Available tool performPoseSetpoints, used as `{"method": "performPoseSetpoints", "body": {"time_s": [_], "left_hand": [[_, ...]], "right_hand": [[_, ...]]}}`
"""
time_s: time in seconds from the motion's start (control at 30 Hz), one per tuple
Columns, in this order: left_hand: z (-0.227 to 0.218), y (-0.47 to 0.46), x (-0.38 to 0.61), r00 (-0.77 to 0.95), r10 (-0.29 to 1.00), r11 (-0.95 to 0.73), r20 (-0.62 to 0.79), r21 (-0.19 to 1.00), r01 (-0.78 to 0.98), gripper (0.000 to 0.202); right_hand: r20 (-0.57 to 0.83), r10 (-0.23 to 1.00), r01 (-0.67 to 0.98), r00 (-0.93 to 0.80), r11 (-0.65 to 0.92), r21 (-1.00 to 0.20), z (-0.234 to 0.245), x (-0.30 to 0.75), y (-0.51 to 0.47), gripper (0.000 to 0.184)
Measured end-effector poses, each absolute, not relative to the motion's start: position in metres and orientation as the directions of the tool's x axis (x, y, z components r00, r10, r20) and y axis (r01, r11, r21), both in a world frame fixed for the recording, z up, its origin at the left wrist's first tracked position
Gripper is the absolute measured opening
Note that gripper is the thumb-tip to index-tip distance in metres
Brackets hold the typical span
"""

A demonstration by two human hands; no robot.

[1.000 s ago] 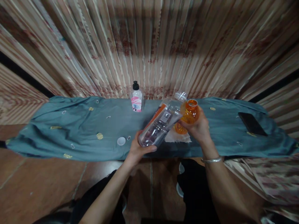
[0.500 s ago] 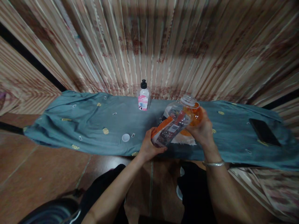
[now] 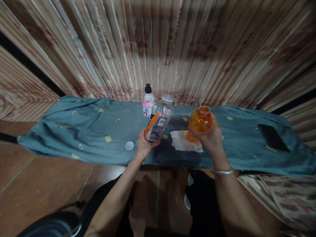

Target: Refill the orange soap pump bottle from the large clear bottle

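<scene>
My left hand (image 3: 146, 144) is wrapped round the lower part of a clear plastic bottle (image 3: 165, 113) with an orange and dark label. The bottle is uncapped and leans slightly to the right. My right hand (image 3: 209, 135) grips an orange see-through bottle (image 3: 199, 123) with an open mouth, over a white cloth (image 3: 181, 140); I cannot tell whether its base touches the cloth. A round white cap (image 3: 129, 145) lies to the left of my left hand. Behind the clear bottle stands a pink-labelled bottle (image 3: 147, 104) with a black top, partly covered by it.
A blue-green patterned cloth covers the long narrow table (image 3: 86, 131). At its right end lies a black phone (image 3: 273, 137). A striped curtain (image 3: 153, 49) hangs close behind. Dark round furniture (image 3: 49, 225) stands at the lower left on the tiled floor.
The clear bottle has moved left, away from the orange bottle, and is more upright. My right hand still holds the orange bottle, and more of the white cloth shows. The view has shifted slightly.
</scene>
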State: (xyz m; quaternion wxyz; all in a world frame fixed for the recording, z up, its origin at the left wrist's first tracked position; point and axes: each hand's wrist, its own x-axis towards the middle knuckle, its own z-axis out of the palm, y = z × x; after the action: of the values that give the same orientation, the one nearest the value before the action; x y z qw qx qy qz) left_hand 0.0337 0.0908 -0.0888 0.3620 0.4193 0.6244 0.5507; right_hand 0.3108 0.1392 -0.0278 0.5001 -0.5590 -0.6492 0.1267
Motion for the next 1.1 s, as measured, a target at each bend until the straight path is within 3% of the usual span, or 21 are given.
{"method": "performPoseSetpoints", "body": {"time_s": [0.47, 0.6, 0.67, 0.73, 0.87, 1.0, 1.1], "left_hand": [[-0.106, 0.097, 0.016, -0.384, 0.922, 0.057, 0.060, 0.956, 0.287, 0.091], [-0.114, 0.100, 0.012, -0.360, 0.927, 0.020, 0.106, 0.944, 0.330, 0.048], [-0.115, 0.101, 0.012, -0.355, 0.925, -0.007, 0.137, 0.939, 0.344, 0.039], [-0.115, 0.101, 0.014, -0.347, 0.922, -0.042, 0.171, 0.936, 0.349, 0.052], [-0.114, 0.095, 0.015, -0.321, 0.922, -0.103, 0.219, 0.934, 0.342, 0.098], [-0.118, 0.065, 0.011, -0.361, 0.907, -0.080, 0.218, 0.930, 0.360, 0.100], [-0.115, 0.029, 0.011, -0.390, 0.894, -0.061, 0.221, 0.922, 0.382, 0.086]], "right_hand": [[0.498, 0.853, 0.595, 0.154, 0.323, -0.736, -0.030, 0.316, 0.141, 0.101], [0.495, 0.855, 0.601, 0.155, 0.316, -0.734, -0.031, 0.315, 0.141, 0.100], [0.507, 0.850, 0.597, 0.146, 0.333, -0.730, -0.030, 0.314, 0.140, 0.097], [0.519, 0.841, 0.596, 0.152, 0.341, -0.727, -0.029, 0.314, 0.140, 0.097], [0.508, 0.839, 0.585, 0.197, 0.315, -0.747, -0.029, 0.314, 0.144, 0.101], [0.489, 0.848, 0.540, 0.204, 0.319, -0.779, -0.029, 0.314, 0.147, 0.097], [0.478, 0.850, 0.508, 0.222, 0.318, -0.801, -0.028, 0.313, 0.147, 0.096]]}}
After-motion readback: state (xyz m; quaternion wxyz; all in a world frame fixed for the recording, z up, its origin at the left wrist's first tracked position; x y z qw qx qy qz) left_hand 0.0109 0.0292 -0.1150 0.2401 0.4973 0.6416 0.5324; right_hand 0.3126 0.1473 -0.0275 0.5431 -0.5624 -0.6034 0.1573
